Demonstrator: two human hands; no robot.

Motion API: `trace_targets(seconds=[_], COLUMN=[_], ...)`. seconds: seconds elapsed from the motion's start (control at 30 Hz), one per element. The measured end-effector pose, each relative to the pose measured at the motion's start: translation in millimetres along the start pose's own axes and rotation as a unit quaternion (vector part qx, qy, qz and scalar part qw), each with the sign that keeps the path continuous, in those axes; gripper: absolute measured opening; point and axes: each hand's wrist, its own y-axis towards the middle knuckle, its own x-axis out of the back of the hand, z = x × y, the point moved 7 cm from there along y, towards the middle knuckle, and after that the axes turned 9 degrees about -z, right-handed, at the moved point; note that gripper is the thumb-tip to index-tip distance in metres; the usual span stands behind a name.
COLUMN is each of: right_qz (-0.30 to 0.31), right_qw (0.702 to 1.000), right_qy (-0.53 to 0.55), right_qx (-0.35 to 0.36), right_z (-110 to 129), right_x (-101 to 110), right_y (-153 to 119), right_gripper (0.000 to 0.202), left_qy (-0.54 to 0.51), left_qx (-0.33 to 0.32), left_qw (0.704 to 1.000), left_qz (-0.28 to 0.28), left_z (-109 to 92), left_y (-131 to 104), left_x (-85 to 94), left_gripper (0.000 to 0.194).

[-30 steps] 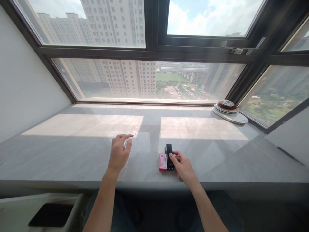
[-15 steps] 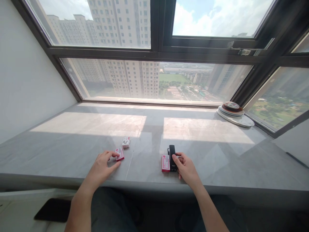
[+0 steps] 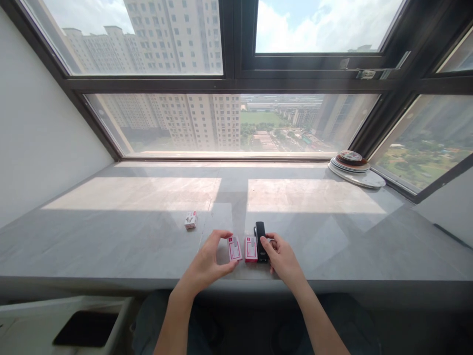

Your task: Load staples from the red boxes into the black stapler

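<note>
Nearest, the left hand [image 3: 211, 257] clamps a red-and-white box [image 3: 234, 249] between thumb and fingertip, not yet touching the matching box [image 3: 251, 249] already set alongside the black stapler [image 3: 260, 236] the right hand [image 3: 283, 255] grips, while farther left a white box [image 3: 190, 220] lies untouched.

The black stapler [image 3: 260, 250] is showing smooth, plastic-looking sides. The red-and-white boxes [image 3: 234, 248] [image 3: 251, 248] are looking like printed card. The grey countertop [image 3: 111, 246] is gleaming like polished stone.
</note>
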Motion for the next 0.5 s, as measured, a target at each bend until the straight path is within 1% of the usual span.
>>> trace_targets(seconds=[0.03,0.1,0.13,0.2,0.27,0.4,0.5], right_qz=[0.001,0.005,0.005,0.005,0.005,0.008,0.015], right_qw=[1.000,1.000,1.000,1.000,1.000,1.000,1.000], right_qy=[-0.001,-0.003,-0.006,-0.009,-0.010,-0.013,-0.009], right_qx=[0.000,0.000,0.001,0.004,0.008,0.009,0.003], right_z=[0,1,2,4,5,8,7], right_x=[0,0,0,0,1,2,0], right_y=[-1,-2,-3,-4,-6,-8,-8], right_gripper=[0.052,0.053,0.052,0.051,0.050,0.050,0.052], left_qy=[-0.018,-0.052,-0.066,-0.087,-0.101,-0.110,-0.099], left_qx=[-0.009,-0.017,-0.018,-0.014,-0.005,0.022,0.023], left_qw=[1.000,0.997,0.995,0.991,0.990,0.989,0.991], left_qz=[0.017,0.057,0.076,0.098,0.101,0.095,0.084], left_z=[-9,-19,-21,-19,-14,0,4], left_y=[6,15,19,23,25,23,22], left_x=[-12.8,-34.6,-43.1,-54.5,-59.8,-63.8,-65.2], left_gripper=[0.054,0.056,0.057,0.059,0.062,0.070,0.073])
